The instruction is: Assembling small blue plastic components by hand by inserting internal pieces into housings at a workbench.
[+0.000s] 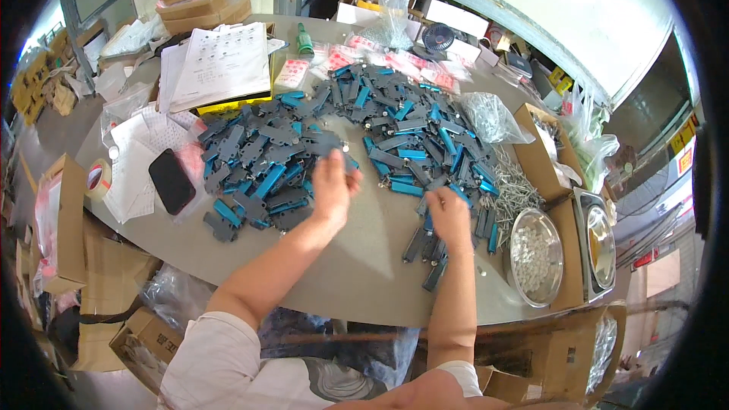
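Observation:
Two big heaps of oblong dark grey and blue plastic parts cover the middle of the table, a left heap (262,156) and a right heap (414,137). My left hand (334,190) is raised at the right edge of the left heap, its fingers closed on a dark grey oblong part (325,141) that is smeared by motion. My right hand (449,216) reaches down to the near edge of the right heap with its fingers bent together. What they hold, if anything, is hidden. Several grey parts (424,247) lie just below and beside that hand.
Loose screws (516,186) lie right of the heaps, beside a metal bowl (558,258) of small white pieces and a cardboard box (524,118). A black phone (172,181), tape roll (99,179) and papers (220,68) lie left. Plastic bags (486,118) and a small fan (438,36) stand farther back.

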Demonstrator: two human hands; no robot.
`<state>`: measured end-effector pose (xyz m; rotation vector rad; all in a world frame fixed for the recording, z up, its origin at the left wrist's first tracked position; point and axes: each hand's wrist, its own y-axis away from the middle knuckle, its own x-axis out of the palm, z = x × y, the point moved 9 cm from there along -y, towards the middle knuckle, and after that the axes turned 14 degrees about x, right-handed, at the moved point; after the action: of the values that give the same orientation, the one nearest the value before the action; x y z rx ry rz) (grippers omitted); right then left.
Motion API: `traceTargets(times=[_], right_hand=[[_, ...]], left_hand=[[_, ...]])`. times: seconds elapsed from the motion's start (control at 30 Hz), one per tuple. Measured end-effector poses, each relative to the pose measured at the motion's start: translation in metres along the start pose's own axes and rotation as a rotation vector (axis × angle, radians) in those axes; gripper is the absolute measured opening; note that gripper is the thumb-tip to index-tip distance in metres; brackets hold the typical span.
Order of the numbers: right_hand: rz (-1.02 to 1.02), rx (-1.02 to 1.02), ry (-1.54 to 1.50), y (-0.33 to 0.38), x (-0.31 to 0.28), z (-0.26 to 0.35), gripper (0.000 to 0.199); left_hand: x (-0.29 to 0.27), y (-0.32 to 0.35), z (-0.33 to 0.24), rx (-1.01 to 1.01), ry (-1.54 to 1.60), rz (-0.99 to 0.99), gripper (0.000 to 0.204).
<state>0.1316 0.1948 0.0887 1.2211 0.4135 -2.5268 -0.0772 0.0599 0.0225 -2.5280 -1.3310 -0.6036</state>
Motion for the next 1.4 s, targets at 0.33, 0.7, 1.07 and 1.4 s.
traceTargets(times=[0.33, 0.7, 1.07, 1.4], right_hand=[[-0.29, 0.245, 0.26, -0.037, -0.028, -0.099, 0.035], [-0.393, 0.156, 0.054, -0.041, -0.03, -0.104, 0.021], [-0.36, 0.217, -0.101, -0.052, -0.028, -0.134, 0.027], [-0.197, 0.266, -0.268, -0.052, -0.024, -0.118, 0.029]], left_hand=[[0.083, 0.077, -0.001, 0.683, -0.587, 0.838, 0.048], [0.091, 0.111, 0.029, 0.818, -0.919, 1.064, 0.035], [0.065, 0.073, 0.058, -0.383, 0.137, 0.663, 0.034], [0.065, 0.079, 0.064, -0.602, 0.341, 0.538, 0.019]])
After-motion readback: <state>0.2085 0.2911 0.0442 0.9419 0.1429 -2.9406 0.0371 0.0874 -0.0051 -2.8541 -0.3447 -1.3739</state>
